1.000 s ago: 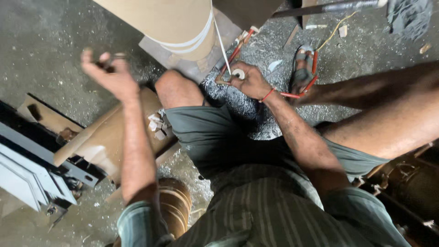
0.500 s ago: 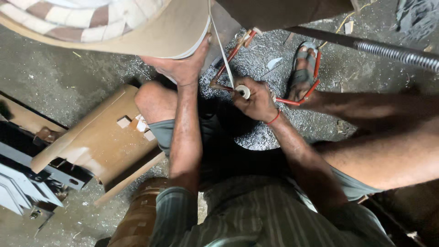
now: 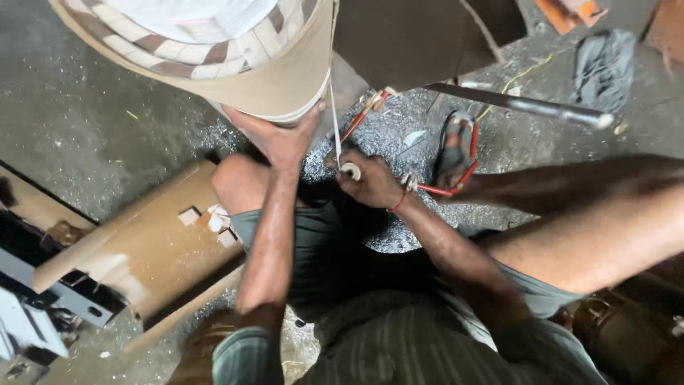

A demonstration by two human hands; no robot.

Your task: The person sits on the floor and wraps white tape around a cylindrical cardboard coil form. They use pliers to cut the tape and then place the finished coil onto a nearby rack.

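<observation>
Left hand [image 3: 281, 139] now presses open-palmed against the big tan paper-wrapped cylinder [image 3: 278, 78] at far centre; a second ago it was raised, off it. Right hand [image 3: 370, 182] pinches a small white tape roll [image 3: 350, 171], its white strip running taut up to the cylinder. Roll sits just right of left hand.

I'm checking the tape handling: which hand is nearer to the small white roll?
Right. The right hand grips the small white roll in its fingers; the left hand is apart, pressed against the large paper-wrapped coil.
</observation>
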